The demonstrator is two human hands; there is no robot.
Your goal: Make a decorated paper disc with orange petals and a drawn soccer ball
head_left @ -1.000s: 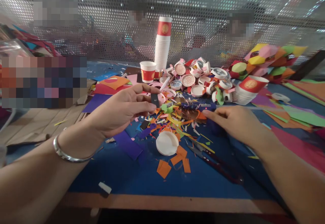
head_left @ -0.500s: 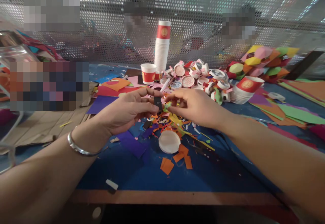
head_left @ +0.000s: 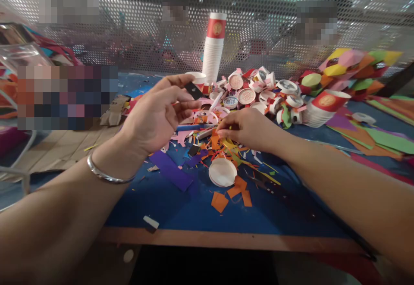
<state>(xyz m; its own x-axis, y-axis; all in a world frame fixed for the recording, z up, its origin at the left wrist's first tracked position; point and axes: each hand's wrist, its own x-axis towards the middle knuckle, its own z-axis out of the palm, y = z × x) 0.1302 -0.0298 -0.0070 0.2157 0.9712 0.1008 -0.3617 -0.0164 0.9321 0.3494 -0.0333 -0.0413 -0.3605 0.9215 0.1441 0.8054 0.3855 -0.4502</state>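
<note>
Raised at the middle, my left hand pinches a small black piece of paper between thumb and fingers. A silver bangle circles that wrist. Lower and to the right, my right hand has its fingers curled together over the colored paper scraps; what they hold, if anything, is too small to make out. An orange scrap lies at its fingertips. Between the hands is a thin blue stick-like tool, partly hidden. A round white lid-like disc lies nearer to me.
Behind the hands stand a tall stack of paper cups and a heap of cut cup pieces. More nested cups lean at right, near colored paper sheets. Cardboard covers the left. Purple paper lies in front.
My left hand has lifted up and left with the black paper, away from my right hand. My right hand has lowered slightly toward the scraps. The view has shifted a little.
</note>
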